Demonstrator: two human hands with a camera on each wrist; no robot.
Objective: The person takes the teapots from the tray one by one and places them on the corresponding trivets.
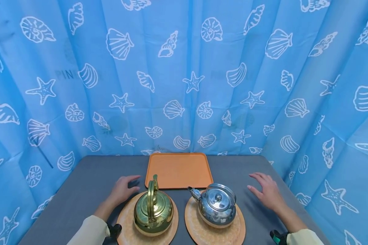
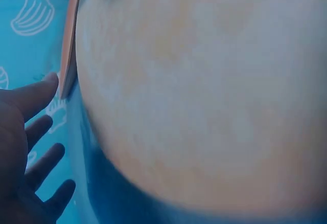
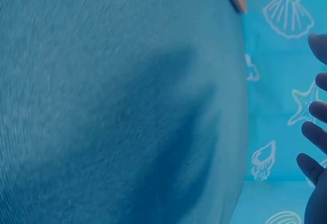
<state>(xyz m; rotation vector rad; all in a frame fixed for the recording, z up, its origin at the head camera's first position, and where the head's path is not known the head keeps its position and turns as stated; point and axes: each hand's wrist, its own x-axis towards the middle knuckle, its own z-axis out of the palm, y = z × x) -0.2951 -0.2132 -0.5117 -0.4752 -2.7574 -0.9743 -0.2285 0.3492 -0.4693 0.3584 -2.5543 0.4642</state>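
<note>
A gold kettle [image 1: 157, 212] with a raised handle stands on the left round mat [image 1: 127, 224] in the head view. To its right, a silver kettle [image 1: 216, 209] stands on the right round mat [image 1: 239, 228], its spout pointing left toward the back. My left hand [image 1: 124, 190], fingers spread and holding nothing, hovers just left of the gold kettle. My right hand [image 1: 266, 190] is likewise spread and bare, off to the right of the silver kettle. In the left wrist view the mat [image 2: 194, 101] fills most of the picture beside my left fingers.
An orange tray [image 1: 179, 170] lies behind the two kettles at the table's back. Grey cloth covers the table [image 1: 110, 166]. A blue curtain [image 1: 184, 85] with white shell and starfish prints hangs behind and along both sides.
</note>
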